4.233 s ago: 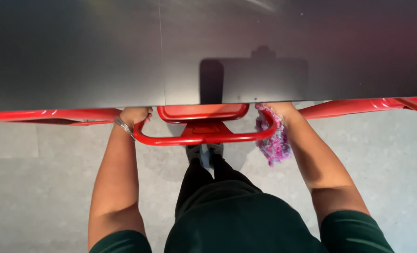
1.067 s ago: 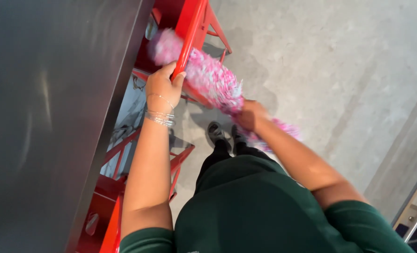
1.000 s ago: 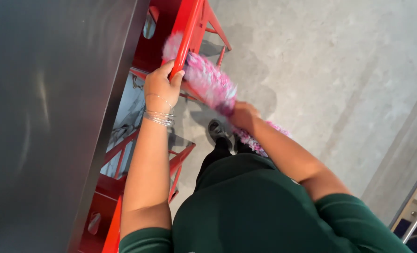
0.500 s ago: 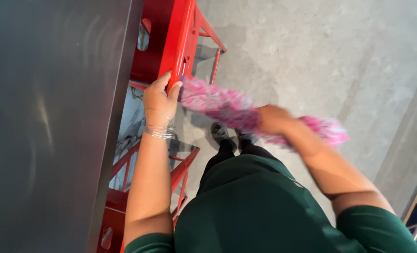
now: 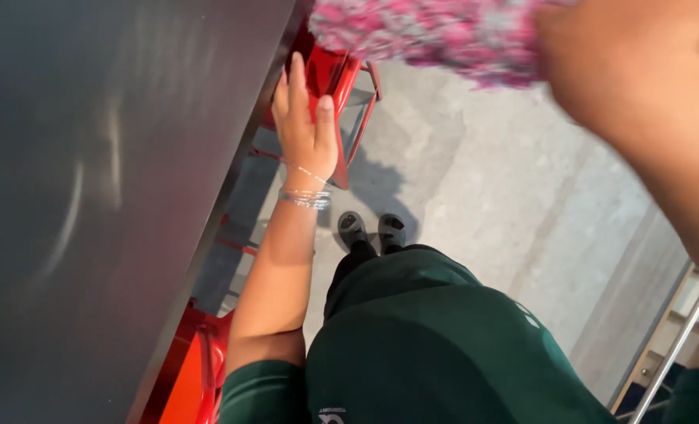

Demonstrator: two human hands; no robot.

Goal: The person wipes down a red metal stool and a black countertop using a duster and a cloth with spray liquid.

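Note:
My left hand (image 5: pixel 306 126), with thin bracelets on the wrist, grips the red metal rail (image 5: pixel 337 74) of a ladder frame beside a dark grey metal panel (image 5: pixel 106 180). My right hand (image 5: pixel 632 67) is raised close to the camera, blurred, and is closed around a fluffy pink and white duster (image 5: pixel 436 35) that stretches across the top of the view. The duster is up in the air, apart from the red frame.
Red ladder steps and braces (image 5: pixel 200 369) run down along the panel's edge. My black shoes (image 5: pixel 369 232) stand far below on grey concrete floor (image 5: pixel 506 196). A metal railing (image 5: pixel 671 353) shows at the lower right.
My right hand has lifted the duster up and toward the camera, away from the red frame. My left hand has stayed gripping the red rail. The view has tilted.

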